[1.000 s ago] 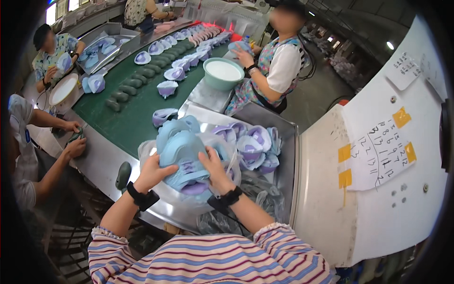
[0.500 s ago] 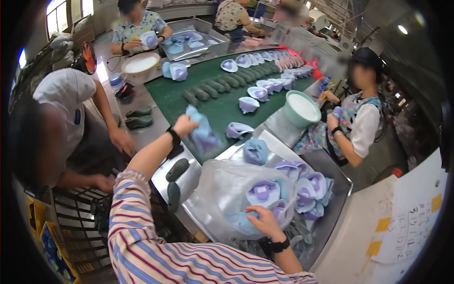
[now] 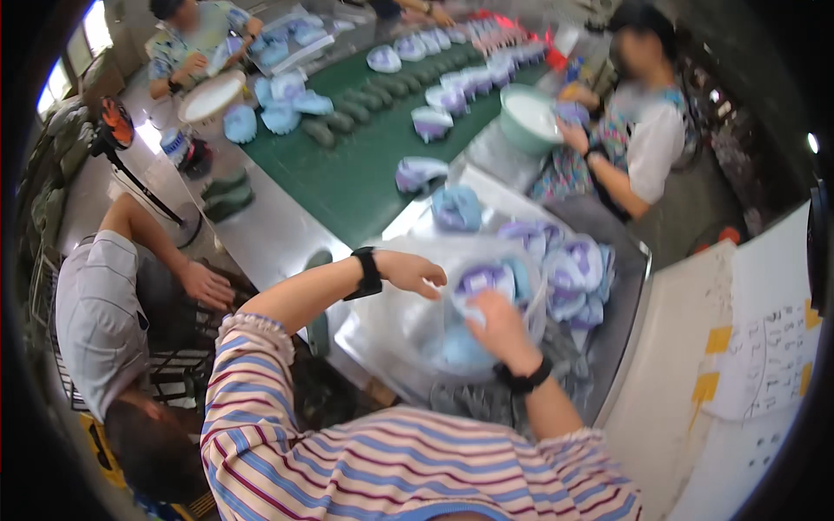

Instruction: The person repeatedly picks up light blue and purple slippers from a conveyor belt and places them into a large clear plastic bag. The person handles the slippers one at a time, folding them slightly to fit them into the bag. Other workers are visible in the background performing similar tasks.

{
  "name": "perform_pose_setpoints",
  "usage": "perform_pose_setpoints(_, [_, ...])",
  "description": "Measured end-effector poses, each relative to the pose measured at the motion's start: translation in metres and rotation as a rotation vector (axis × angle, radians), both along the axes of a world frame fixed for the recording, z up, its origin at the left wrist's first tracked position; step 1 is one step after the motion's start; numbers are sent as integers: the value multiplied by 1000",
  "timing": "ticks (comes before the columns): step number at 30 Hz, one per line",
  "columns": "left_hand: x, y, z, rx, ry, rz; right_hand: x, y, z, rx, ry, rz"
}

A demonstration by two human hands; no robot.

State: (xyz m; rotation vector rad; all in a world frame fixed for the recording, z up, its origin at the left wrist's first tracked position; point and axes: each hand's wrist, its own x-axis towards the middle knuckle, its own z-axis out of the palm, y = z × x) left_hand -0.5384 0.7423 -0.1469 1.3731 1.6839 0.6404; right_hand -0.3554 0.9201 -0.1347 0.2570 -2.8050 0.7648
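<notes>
My left hand (image 3: pixel 413 274) reaches over the left part of a clear plastic bag (image 3: pixel 401 317), its fingers loosely bent and nothing visible in them. At the bag's right part is my right hand (image 3: pixel 504 332), slightly blurred, with thumb and fingers apart. Inside the bag lie light-blue and purple shoe uppers (image 3: pixel 479 280), partly covered by my right hand. More purple-and-blue uppers (image 3: pixel 578 267) are heaped on the metal tray (image 3: pixel 621 300) right of the bag. Beyond the bag sits one blue upper (image 3: pixel 457 208).
A green belt (image 3: pixel 300 178) carries dark green foot-shaped lasts (image 3: pixel 352 108) and rows of uppers (image 3: pixel 447 98). Several blue uppers (image 3: pixel 280 117) lie at its left edge. A co-worker (image 3: pixel 109 295) bends down at left; another (image 3: pixel 638 130) works at right by a green basin (image 3: pixel 530 122).
My left hand has let go of a blue upper it held over the belt and come back to the bag. More uppers now lie at the belt's left edge. The left co-worker has bent lower.
</notes>
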Motion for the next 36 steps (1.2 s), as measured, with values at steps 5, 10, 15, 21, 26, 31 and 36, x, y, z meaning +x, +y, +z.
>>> perform_pose_setpoints(5, [52, 10, -89, -232, 399, 51, 16, 36, 6, 315, -357, 5])
perform_pose_setpoints(10, [73, 29, -90, 56, 451, 318, 62, 43, -10, 89, -424, 18])
perform_pose_setpoints(15, [80, 74, -90, 285, 959, 36, 58, 44, -16, 101, -238, 28])
perform_pose_setpoints(21, [45, 91, -130, 437, 538, 213, 49, 38, -4, -217, -873, -198])
perform_pose_setpoints(26, [26, 67, -76, 451, -400, 751, 82, 54, -43, 29, -319, -120])
perform_pose_setpoints(31, [31, 29, -69, 531, -925, 889, 85, 51, -51, -89, -302, -214])
perform_pose_setpoints(36, [34, -5, -89, 149, -762, 885, 78, 35, -49, -116, -387, -132])
